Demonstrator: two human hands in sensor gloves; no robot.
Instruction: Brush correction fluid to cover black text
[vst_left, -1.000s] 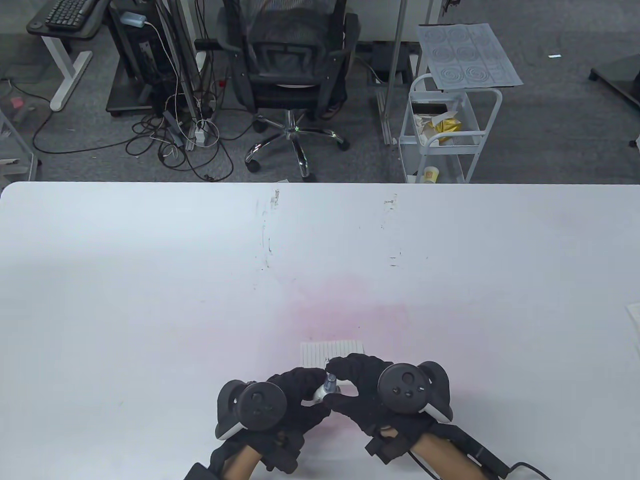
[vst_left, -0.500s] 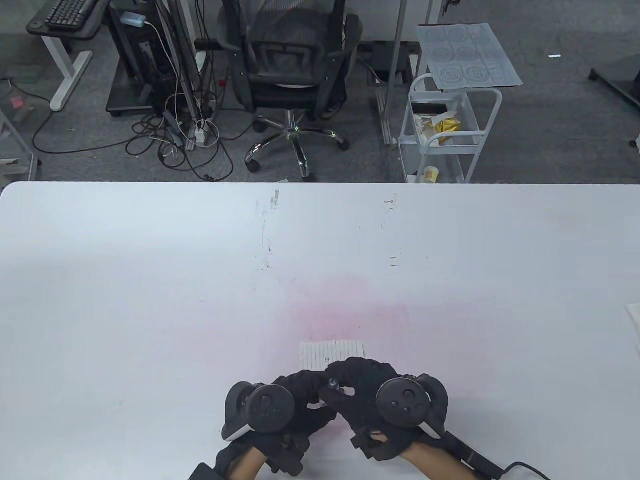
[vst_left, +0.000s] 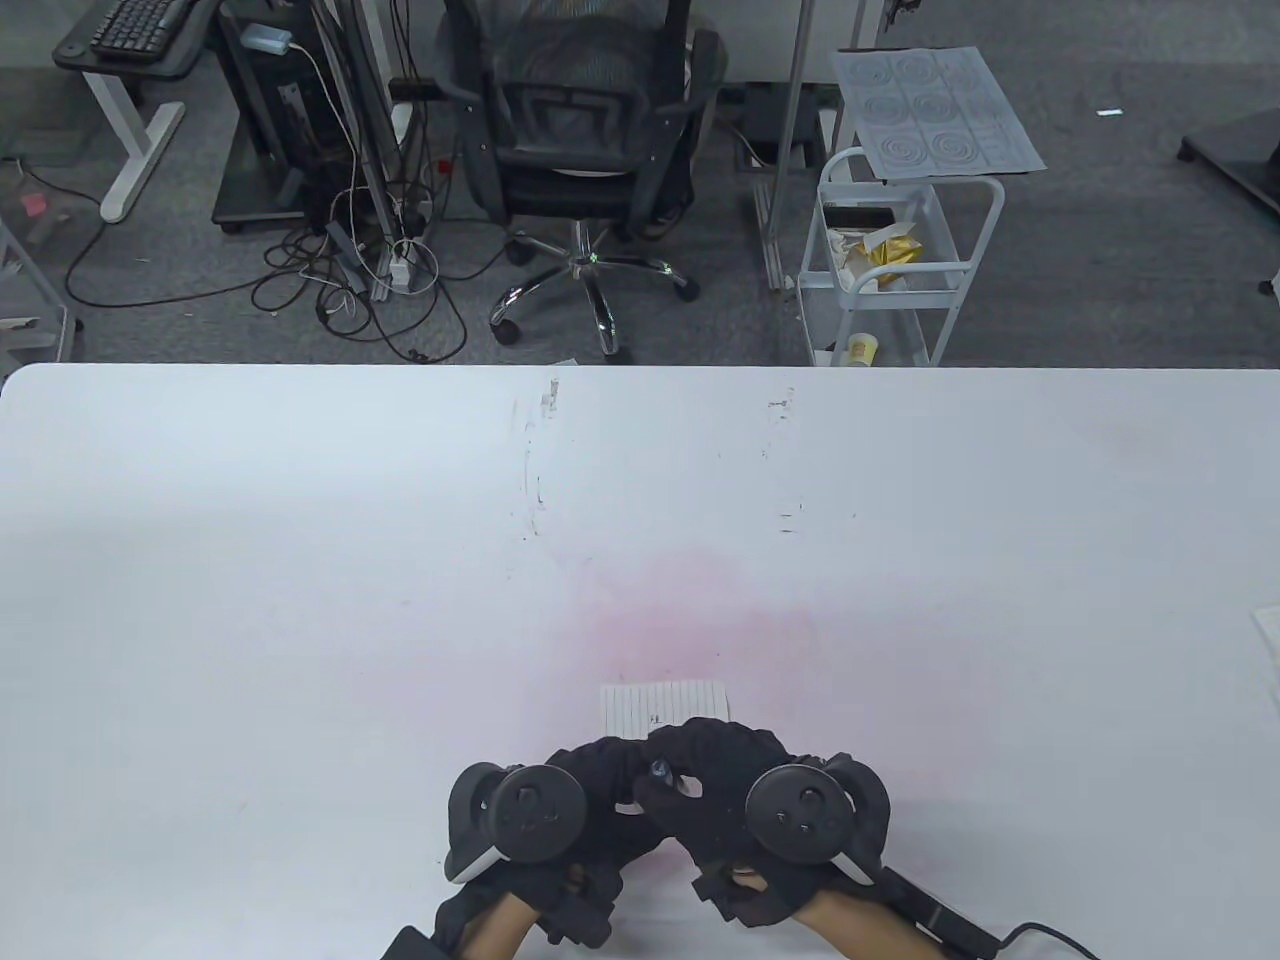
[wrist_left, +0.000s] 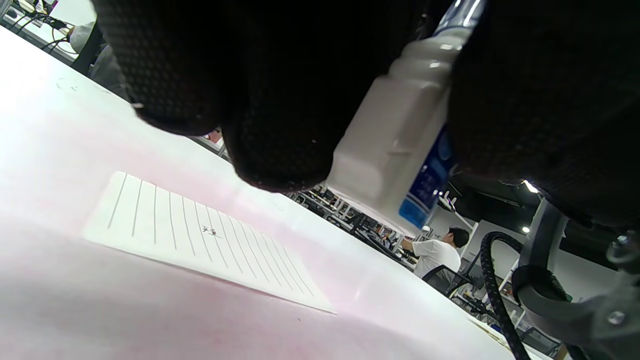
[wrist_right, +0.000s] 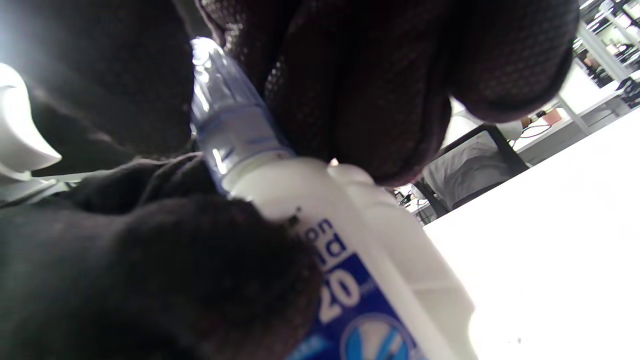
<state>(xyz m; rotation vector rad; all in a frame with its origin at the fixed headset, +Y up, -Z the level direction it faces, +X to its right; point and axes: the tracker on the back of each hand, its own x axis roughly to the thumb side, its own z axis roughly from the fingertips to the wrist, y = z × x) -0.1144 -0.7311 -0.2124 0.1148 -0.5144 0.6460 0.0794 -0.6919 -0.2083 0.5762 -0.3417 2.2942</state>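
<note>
A white correction fluid bottle (wrist_left: 395, 145) with a blue label and a clear bluish cap (wrist_right: 225, 120) is held between both hands above the table near its front edge. My left hand (vst_left: 590, 790) grips the bottle's body. My right hand (vst_left: 700, 770) has its fingers around the cap (vst_left: 660, 770). A small lined paper slip (vst_left: 660, 705) lies flat just beyond the hands, with a small black mark of text (wrist_left: 210, 231) on it. In the table view the hands hide most of the bottle.
The white table (vst_left: 300, 560) has a faint pink stain around the slip. A paper edge (vst_left: 1268, 630) shows at the table's right edge. An office chair (vst_left: 590, 130) and a white cart (vst_left: 900, 260) stand beyond the far edge.
Both hands have closed in around the bottle and drawn slightly toward the front edge. The white body seen earlier between the hands is now mostly covered by the fingers.
</note>
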